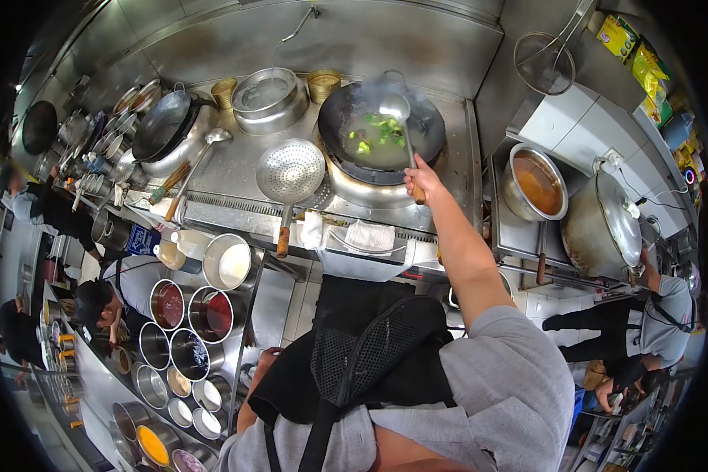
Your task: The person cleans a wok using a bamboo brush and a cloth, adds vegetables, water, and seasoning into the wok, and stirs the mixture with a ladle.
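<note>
My right hand (421,181) is closed round the wooden-ended handle of a ladle (396,108). The ladle's bowl hangs over a dark wok (429,130), where green vegetable pieces (381,126) sit in cloudy, steaming liquid. Low beside my body, my left hand (268,359) is near the edge of the side counter; its fingers are mostly hidden. A perforated strainer (291,171) with a wooden handle lies on the stove to the left of the wok. Folded white cloth (370,237) rests on the stove's front edge.
Metal pots of sauces and seasonings (212,313) crowd the counter at left. A pot of brown broth (536,185) and a large lidded pot (603,224) stand at right. Another ladle (219,135) and a second wok (162,126) are on the stove's left. Co-workers (661,315) stand on both sides.
</note>
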`<state>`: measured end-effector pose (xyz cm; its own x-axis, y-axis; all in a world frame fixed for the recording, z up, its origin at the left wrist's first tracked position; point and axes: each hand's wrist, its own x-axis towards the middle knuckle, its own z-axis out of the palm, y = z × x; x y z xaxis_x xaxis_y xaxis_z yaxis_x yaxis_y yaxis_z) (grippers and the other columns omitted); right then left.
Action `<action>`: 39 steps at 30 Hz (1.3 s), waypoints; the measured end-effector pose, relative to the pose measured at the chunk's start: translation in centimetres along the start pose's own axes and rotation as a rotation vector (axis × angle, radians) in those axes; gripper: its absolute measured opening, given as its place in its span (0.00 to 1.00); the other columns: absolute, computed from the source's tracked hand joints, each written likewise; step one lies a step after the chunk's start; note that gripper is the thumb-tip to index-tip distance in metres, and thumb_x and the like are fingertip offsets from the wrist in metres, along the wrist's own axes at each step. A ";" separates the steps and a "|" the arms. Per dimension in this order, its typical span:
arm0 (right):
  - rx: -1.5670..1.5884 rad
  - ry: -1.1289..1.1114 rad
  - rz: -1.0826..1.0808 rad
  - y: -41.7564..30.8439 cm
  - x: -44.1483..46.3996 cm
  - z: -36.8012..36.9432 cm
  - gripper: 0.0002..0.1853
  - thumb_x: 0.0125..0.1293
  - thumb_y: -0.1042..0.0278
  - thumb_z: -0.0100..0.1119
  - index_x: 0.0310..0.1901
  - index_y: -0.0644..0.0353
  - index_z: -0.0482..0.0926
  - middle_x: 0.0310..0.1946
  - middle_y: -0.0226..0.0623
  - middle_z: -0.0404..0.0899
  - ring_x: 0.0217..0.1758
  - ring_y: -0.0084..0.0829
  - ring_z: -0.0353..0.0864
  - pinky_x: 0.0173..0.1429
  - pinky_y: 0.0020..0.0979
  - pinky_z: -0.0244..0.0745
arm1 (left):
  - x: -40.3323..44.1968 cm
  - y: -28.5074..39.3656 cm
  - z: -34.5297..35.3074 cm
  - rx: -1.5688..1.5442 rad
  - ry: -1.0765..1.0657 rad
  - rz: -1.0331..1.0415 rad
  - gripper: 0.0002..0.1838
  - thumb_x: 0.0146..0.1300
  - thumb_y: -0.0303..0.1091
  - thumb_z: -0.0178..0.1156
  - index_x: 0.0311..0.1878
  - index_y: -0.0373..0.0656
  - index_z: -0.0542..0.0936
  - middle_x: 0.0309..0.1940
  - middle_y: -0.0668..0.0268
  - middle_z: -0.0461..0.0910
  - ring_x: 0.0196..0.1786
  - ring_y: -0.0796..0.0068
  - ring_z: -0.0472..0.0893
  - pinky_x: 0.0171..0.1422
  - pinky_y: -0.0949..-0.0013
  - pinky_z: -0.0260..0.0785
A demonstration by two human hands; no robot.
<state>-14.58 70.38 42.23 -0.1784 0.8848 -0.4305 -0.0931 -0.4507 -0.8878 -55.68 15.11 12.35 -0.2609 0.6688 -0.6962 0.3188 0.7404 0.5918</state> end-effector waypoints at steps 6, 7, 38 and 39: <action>-0.949 -0.004 -0.396 2.4 -0.5 -2.4 0.41 0.67 0.72 0.54 0.78 0.36 0.48 0.32 0.45 0.80 0.25 0.37 0.78 0.32 0.39 0.77 | 0.9 3.6 -1.0 -0.025 -0.003 -0.008 0.17 0.59 0.19 0.59 0.52 0.39 0.81 0.33 0.59 0.87 0.31 0.73 0.84 0.34 0.69 0.77; -0.950 -0.003 -0.394 2.5 -1.3 -2.7 0.41 0.67 0.72 0.54 0.78 0.36 0.48 0.32 0.45 0.80 0.25 0.37 0.78 0.32 0.39 0.77 | 0.8 4.4 -1.3 -0.034 -0.005 -0.037 0.17 0.59 0.19 0.59 0.52 0.39 0.81 0.33 0.59 0.87 0.31 0.73 0.84 0.35 0.69 0.77; -1.801 0.001 0.008 -4.1 -13.3 -0.9 0.51 0.59 0.78 0.54 0.79 0.38 0.39 0.53 0.54 0.81 0.56 0.48 0.82 0.59 0.45 0.76 | 1.8 12.1 -2.4 -0.254 -0.159 -0.107 0.18 0.62 0.28 0.61 0.56 0.42 0.78 0.41 0.59 0.86 0.32 0.71 0.85 0.29 0.65 0.75; -1.791 0.016 0.016 -3.9 -12.6 -0.7 0.51 0.58 0.78 0.54 0.79 0.37 0.39 0.53 0.53 0.81 0.57 0.48 0.82 0.60 0.46 0.76 | 1.5 11.6 -2.3 -0.141 -0.132 -0.023 0.17 0.61 0.29 0.64 0.54 0.42 0.80 0.39 0.59 0.87 0.33 0.71 0.85 0.32 0.66 0.76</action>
<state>-11.26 61.03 50.99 -0.1589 0.8881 -0.4312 0.9796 0.1964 0.0434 -54.48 24.86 19.15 -0.1424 0.6436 -0.7520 0.1812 0.7639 0.6194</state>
